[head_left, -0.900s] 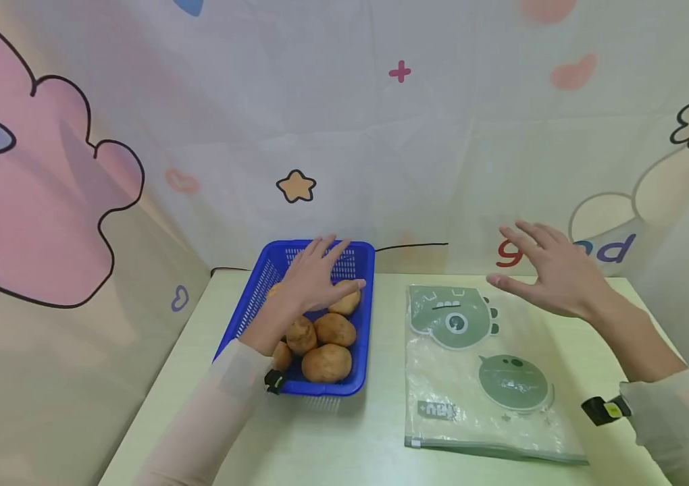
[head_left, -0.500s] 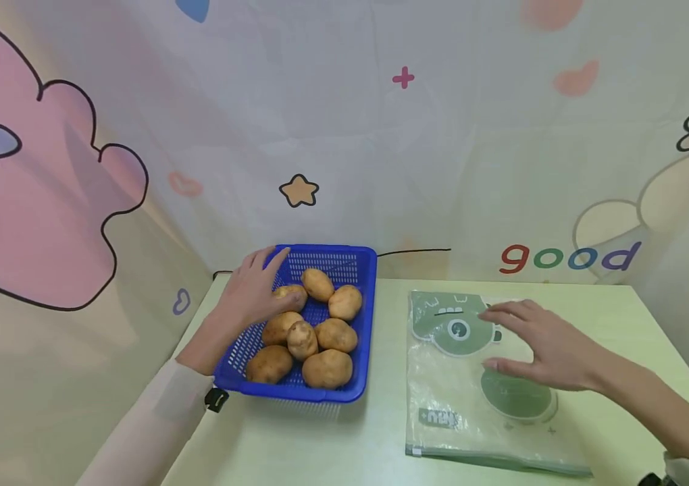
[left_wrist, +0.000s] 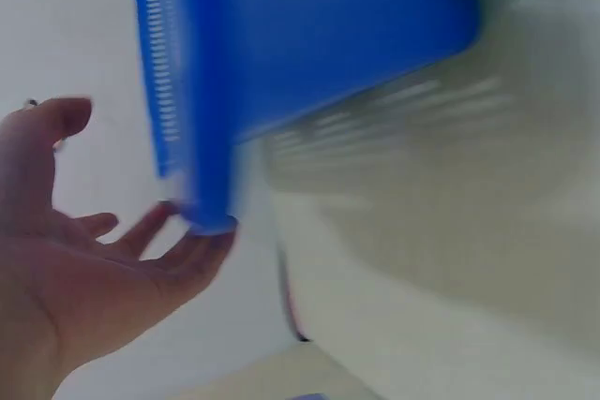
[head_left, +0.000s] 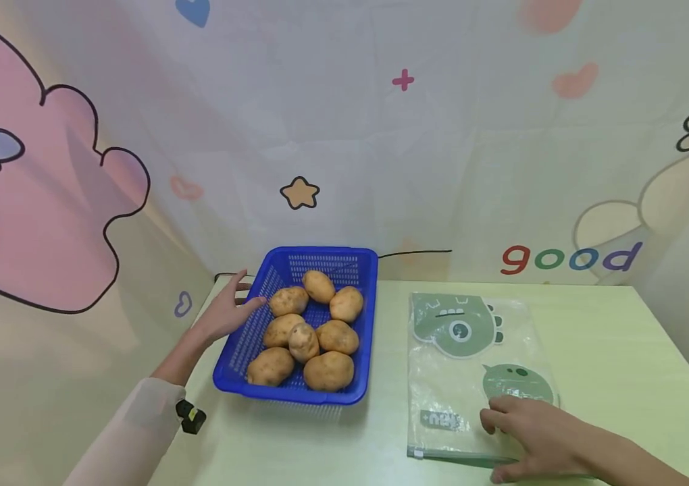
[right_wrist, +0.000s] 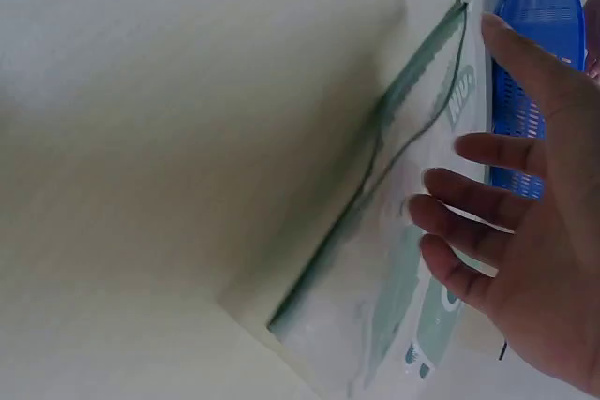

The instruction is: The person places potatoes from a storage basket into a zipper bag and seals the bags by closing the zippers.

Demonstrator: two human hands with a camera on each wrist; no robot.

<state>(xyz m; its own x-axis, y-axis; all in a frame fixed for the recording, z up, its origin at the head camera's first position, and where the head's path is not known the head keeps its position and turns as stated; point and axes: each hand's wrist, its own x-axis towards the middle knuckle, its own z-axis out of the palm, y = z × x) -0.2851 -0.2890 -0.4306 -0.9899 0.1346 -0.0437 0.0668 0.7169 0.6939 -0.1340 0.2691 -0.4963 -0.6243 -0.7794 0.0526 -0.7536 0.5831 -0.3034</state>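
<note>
A blue plastic basket [head_left: 371,331] stands left of centre in the head view, with several potatoes [head_left: 329,371] lying in it. My left hand [head_left: 223,314] is at its left rim, thumb and fingers spread. In the left wrist view the fingertips of the left hand [left_wrist: 122,274] meet the rim's corner or lie just beside it; contact is hard to tell. To the right a clear zip bag [head_left: 460,388] with green cartoon prints lies flat. My right hand [head_left: 539,435] hovers over its near zip edge, fingers bent loosely, holding nothing. The right wrist view shows this edge gaping slightly.
Both things stand on a pale green-yellow table [head_left: 618,364]. Behind it hangs a printed curtain [head_left: 429,169] with cartoon shapes and the word "good". A dark cord [head_left: 417,252] runs along the back, behind the basket.
My left hand has moved from above the potatoes leftward to the basket's left rim. My right hand has come down and nearer, from beyond the bag to its near edge. Basket and bag have stayed put.
</note>
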